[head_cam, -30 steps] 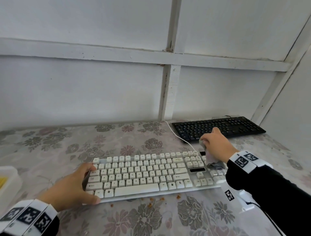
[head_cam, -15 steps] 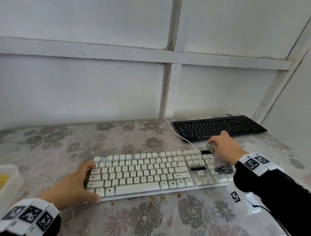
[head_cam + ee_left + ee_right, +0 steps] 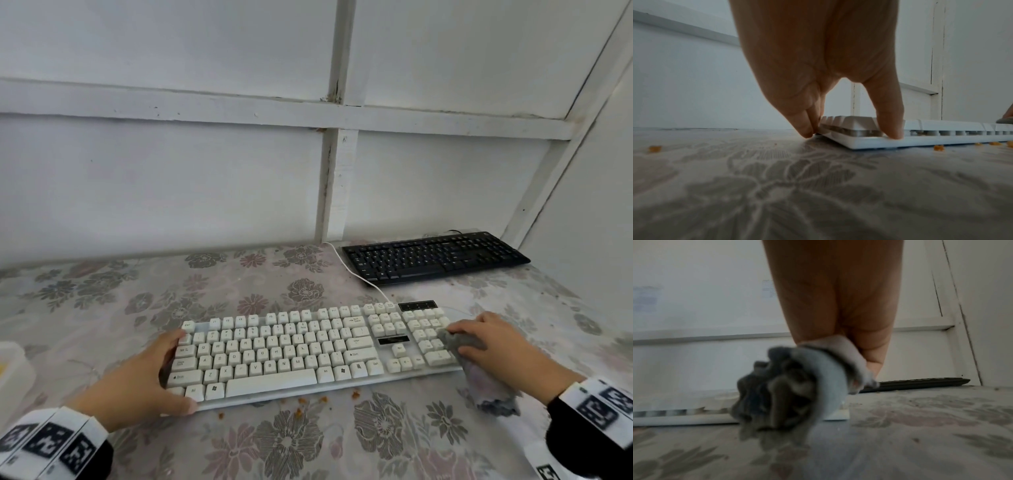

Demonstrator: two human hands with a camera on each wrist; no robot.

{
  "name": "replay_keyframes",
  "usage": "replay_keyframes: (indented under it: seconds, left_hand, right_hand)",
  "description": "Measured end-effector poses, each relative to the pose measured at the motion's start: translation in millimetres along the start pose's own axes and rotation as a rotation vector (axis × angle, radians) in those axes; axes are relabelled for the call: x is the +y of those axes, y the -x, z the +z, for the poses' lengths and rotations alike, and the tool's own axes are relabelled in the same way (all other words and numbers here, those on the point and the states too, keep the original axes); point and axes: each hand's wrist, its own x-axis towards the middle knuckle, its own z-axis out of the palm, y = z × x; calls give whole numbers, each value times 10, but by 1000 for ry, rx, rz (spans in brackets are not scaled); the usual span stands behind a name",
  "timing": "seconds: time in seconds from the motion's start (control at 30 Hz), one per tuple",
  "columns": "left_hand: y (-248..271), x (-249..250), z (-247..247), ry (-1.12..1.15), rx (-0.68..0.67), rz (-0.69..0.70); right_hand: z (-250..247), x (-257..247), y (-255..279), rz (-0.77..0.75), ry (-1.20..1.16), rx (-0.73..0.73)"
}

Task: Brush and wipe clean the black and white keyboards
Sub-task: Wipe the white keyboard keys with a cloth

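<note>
The white keyboard (image 3: 291, 353) lies across the middle of the floral table. My left hand (image 3: 150, 380) grips its left end, thumb on the front edge and fingers against the side (image 3: 851, 128). My right hand (image 3: 486, 346) holds a bunched grey cloth (image 3: 476, 363) at the keyboard's right end, over the number pad; the cloth's tail hangs down onto the table (image 3: 785, 391). The black keyboard (image 3: 435, 257) lies at the back right near the wall, seen as a dark strip (image 3: 920, 384) in the right wrist view.
Orange crumbs (image 3: 301, 401) lie on the tablecloth along the white keyboard's front edge. A white cable (image 3: 356, 270) runs from the white keyboard toward the wall. A white container (image 3: 13, 373) stands at the left edge. White walls close in behind and on the right.
My right hand with the cloth has slid from the top of the number pad toward the keyboard's right front corner. The left hand has kept its hold on the left end.
</note>
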Motion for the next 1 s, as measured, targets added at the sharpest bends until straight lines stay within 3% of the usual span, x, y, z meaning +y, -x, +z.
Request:
replay_keyframes:
  seconds: [0.23, 0.37, 0.5, 0.8, 1.0]
  left_hand:
    - [9, 17, -4, -35, 1, -12]
    - [18, 31, 0, -64, 3, -15]
    - [34, 49, 0, -65, 12, -17]
    - [55, 63, 4, -105, 20, -16]
    - [48, 83, 16, -122, 32, -18]
  right_hand:
    - [-218, 43, -96, 49, 2, 49]
    - [-289, -246, 3, -109, -160, 52]
    - [-120, -386, 73, -213, -69, -84]
    - [-195, 182, -82, 92, -29, 73]
    - [-102, 33, -87, 158, -131, -11]
